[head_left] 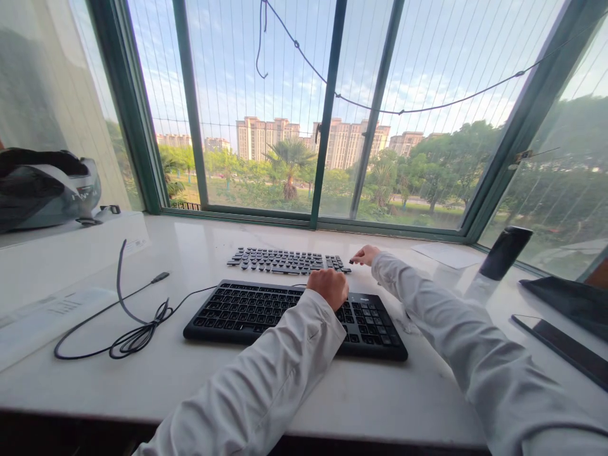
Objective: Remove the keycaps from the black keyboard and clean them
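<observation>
A black keyboard (266,313) lies flat on the white window counter (199,380), its long side toward the person. Just behind it, nearer the glass, a set of loose keycaps (285,259) is laid out in rows that copy a keyboard's layout (no frame shows under them).

The left hand (327,288) rests on the far edge of the keyboard, right of its middle. It is curled into a fist with the fingers tucked together; whether anything sits inside the fist cannot be told. The right hand (367,254) reaches past the keyboard's far right corner to the right end of the keycap rows. Its thumb and forefinger are pinched on what looks like a single keycap (352,261), small and dark, level with the rows. Both arms wear white sleeves.

A black cable (137,332) runs from the keyboard's left rear into a loose tangle on the counter. At the far left sits a grey and black helmet (47,187). To the right are a black cylindrical bottle (505,252), a sheet of paper (446,254) beyond the right hand, and a dark phone (560,345) lying flat near the edge.
</observation>
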Demonstrator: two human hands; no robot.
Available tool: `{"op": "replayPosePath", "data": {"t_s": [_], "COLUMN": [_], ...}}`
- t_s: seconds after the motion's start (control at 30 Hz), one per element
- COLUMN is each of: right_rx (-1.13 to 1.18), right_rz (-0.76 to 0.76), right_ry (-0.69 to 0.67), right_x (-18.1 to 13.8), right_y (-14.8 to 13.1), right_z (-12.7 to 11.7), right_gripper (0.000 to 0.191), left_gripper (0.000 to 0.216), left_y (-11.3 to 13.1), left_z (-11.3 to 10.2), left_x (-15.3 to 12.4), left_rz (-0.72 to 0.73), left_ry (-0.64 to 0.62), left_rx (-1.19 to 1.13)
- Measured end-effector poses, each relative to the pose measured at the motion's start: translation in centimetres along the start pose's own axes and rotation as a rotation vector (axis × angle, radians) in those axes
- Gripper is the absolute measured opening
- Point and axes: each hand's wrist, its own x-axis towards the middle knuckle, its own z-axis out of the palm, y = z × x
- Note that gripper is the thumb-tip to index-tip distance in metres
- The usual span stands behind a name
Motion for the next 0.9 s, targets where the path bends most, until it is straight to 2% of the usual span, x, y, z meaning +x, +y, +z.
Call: {"op": "replayPosePath", "data": {"t_s": [0.1, 0.2, 0.43, 0.53, 0.73, 0.9], "right_rx": [0.068, 0.139, 0.341, 0.428, 0.635, 0.708], "right_rz": [-0.018, -0.072, -0.267, -0.294, -0.267, -0.269], "right_ry": [0.006, -0.019, -0.102, -0.094, -0.181, -0.169], "right_x": [-0.8, -2.9, -12.9, -15.9, -16.7, -17.1], "right_y": [0.1, 0.0, -1.1, -1.6, -1.1, -1.1], "right_z": [-0.9, -1.6, -1.1, -0.2, 1.7, 1.3], "right_gripper": [0.038, 0.038, 0.04, 0.043, 0.048, 0.044], "left_gripper": [0.035, 0.038, 0.038, 0.039, 0.026, 0.028], "left_y": [-0.1, -0.2, 0.2, 0.6, 0.9, 0.6], "left_z": [-0.1, -0.3, -0.3, 0.2, 1.5, 1.3], "left_x": [0.0, 0.0, 0.0, -0.2, -0.6, -0.7], "left_rz": [-0.007, 0.0, 0.191, 0.29, 0.397, 0.419], "left_ry": [0.01, 0.006, 0.019, 0.045, 0.101, 0.148], "left_rx": [0.004, -0.001, -0.106, -0.143, -0.19, -0.236]}}
